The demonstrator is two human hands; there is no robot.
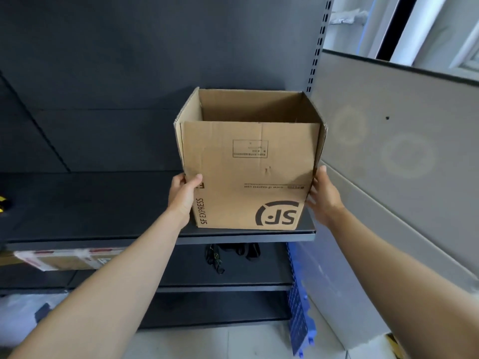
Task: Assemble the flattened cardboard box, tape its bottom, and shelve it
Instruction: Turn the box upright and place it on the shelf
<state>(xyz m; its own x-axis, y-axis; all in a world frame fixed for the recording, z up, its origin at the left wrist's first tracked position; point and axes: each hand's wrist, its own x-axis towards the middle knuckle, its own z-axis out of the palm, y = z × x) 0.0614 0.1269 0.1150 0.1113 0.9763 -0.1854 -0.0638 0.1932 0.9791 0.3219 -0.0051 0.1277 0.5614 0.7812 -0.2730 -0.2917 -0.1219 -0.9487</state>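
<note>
The brown cardboard box [248,172] stands upright and open-topped at the right end of a dark metal shelf [103,203], with an upside-down "SF" logo on its near face. My left hand [182,195] grips its lower left edge, thumb on the front face. My right hand [322,196] presses flat against its right side, fingers spread. The box's bottom is hidden, so no tape shows.
A grey partition wall [388,151] stands close on the right of the box. Below, a lower shelf holds a taped flat parcel [67,257] and black cables [228,255]. A blue plastic panel [300,307] leans at the shelf's right foot.
</note>
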